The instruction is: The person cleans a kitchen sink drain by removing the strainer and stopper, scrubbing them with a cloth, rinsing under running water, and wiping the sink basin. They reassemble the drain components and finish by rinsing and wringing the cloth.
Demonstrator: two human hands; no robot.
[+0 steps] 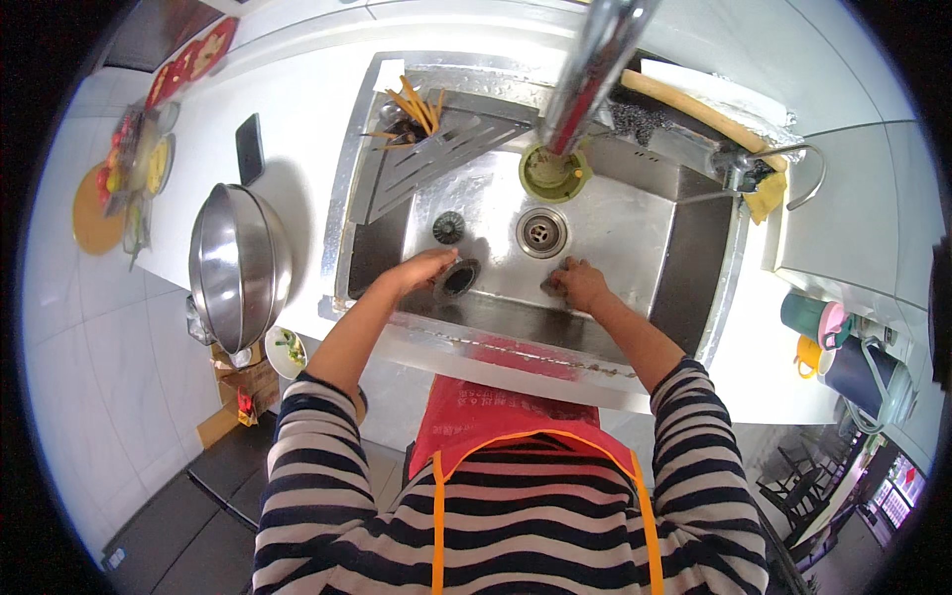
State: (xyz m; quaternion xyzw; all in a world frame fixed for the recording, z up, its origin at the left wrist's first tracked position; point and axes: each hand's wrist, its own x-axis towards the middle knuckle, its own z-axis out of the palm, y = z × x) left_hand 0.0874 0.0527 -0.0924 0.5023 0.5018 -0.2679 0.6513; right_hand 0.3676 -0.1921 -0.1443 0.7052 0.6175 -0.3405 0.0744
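Note:
Both my hands are inside the stainless-steel sink [610, 212]. My left hand [428, 271] grips the rim of a round, dark-centred sink strainer basket [459, 278], tilted near the front wall. Just beyond it, a dark ribbed round drain part [448, 227] lies on the sink floor. The fingers of my right hand [580, 285] are closed on a small dark scouring pad [554, 285], mostly hidden under them, low over the sink floor. Between and beyond my hands is the drain opening [541, 233]. A green round bowl [554, 178] with some residue stands behind the drain.
A grey slotted rack [454, 160] with chopsticks [416, 108] fills the back left corner. The chrome faucet column [595, 71] rises over the sink. Steel bowls [238, 268] and a phone [250, 149] are on the left counter. At right are a yellow cloth [764, 198] and cups [803, 320].

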